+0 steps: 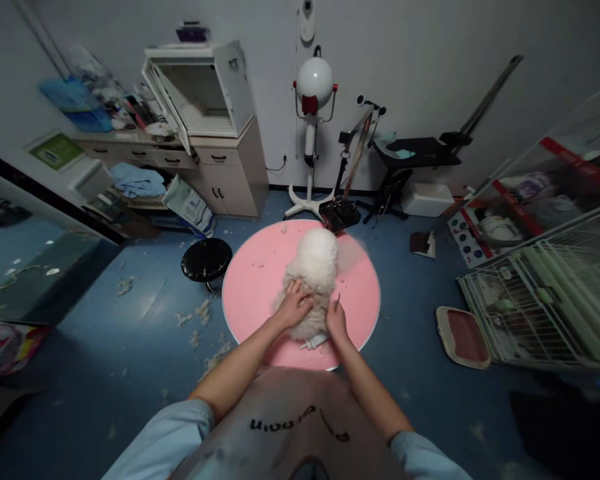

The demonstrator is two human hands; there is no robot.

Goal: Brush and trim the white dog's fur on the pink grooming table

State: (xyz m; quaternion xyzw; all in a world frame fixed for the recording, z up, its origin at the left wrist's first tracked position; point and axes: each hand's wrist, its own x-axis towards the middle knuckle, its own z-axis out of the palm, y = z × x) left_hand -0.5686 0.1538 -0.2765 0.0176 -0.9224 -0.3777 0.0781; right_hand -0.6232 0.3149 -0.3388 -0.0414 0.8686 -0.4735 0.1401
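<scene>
A fluffy white dog [316, 257] is on the round pink table [250, 287], facing away from me, its rear fur greyer than its head. My left hand [295, 303] lies on the left side of its back, fingers stretched over the fur. At the dog's right flank, my right hand [335, 319] is closed, with a thin dark tip [338, 298] sticking up from the fingers. What that hand grips is too small to make out. A small white object [316, 341] lies on the table at the dog's rear, partly covered by fur.
Left of the table stands a black round stool [207, 259], with hair clumps [203, 310] on the blue floor. Behind it are a stand dryer [315, 83] and a cabinet [225, 173]. A wire cage [535, 300] and a shallow tray [463, 337] stand to the right.
</scene>
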